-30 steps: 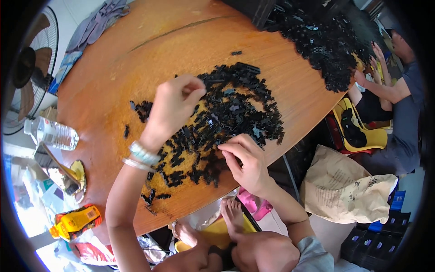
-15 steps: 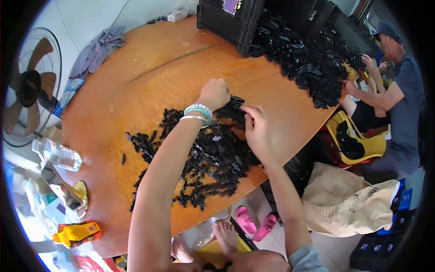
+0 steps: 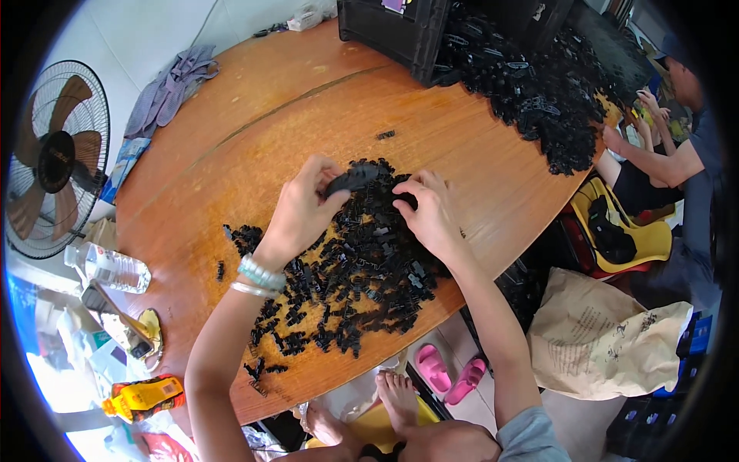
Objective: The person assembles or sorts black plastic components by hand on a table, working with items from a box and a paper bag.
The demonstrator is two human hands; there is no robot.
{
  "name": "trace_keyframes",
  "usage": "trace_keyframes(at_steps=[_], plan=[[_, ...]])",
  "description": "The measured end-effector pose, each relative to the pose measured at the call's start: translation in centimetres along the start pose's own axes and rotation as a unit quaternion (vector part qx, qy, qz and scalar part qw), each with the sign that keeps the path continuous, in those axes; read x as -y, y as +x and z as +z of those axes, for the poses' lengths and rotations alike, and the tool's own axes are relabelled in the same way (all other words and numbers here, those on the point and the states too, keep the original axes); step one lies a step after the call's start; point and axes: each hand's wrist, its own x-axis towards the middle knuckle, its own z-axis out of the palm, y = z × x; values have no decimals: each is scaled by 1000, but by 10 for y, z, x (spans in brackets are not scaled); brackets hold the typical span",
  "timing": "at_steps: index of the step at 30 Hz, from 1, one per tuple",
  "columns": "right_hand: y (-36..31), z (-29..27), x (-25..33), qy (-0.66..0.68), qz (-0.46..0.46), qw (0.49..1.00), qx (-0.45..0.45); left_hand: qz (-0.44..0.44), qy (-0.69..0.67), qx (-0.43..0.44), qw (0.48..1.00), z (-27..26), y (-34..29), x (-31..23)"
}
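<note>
A loose pile of small black plastic pieces [image 3: 362, 269] lies spread on the wooden table in front of me. Between the thumb and fingers of my left hand [image 3: 308, 196] is a longer, dark plastic part [image 3: 351, 182], slightly blurred, held above the far side of the pile. My right hand [image 3: 431, 206] is beside it, at the pile's right edge, with thumb and fingers curled toward each other. Something dark shows between those fingertips, but I cannot tell it from the pile behind. One small black piece [image 3: 386, 135] lies alone beyond my hands.
A black crate [image 3: 389, 38] and a large heap of black parts [image 3: 523, 100] occupy the far right. Along the left stand a fan [image 3: 58, 162], a water bottle [image 3: 112, 268] and a yellow bottle [image 3: 142, 398]. A co-worker [image 3: 685, 131] sits at right, beyond a paper bag [image 3: 600, 335].
My left hand has drawn back leftward and now shows the dark part in its fingers. My right hand remains near the pile's right side. A single piece now lies beyond the pile.
</note>
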Motion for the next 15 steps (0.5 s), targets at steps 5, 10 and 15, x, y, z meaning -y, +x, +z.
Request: trace_keyframes(at_steps=[5,10,15], plan=[[0,-5,12,-16,-41,999,-26,-137,-52,27,989,-29,-52,-7],[-17,-17,43,313,86,945,41,-140,-194,19,971,-33,-81,-12],[-36,-24,79,401,94,907,84,-153,-258,34,953,-34,-98,-18]])
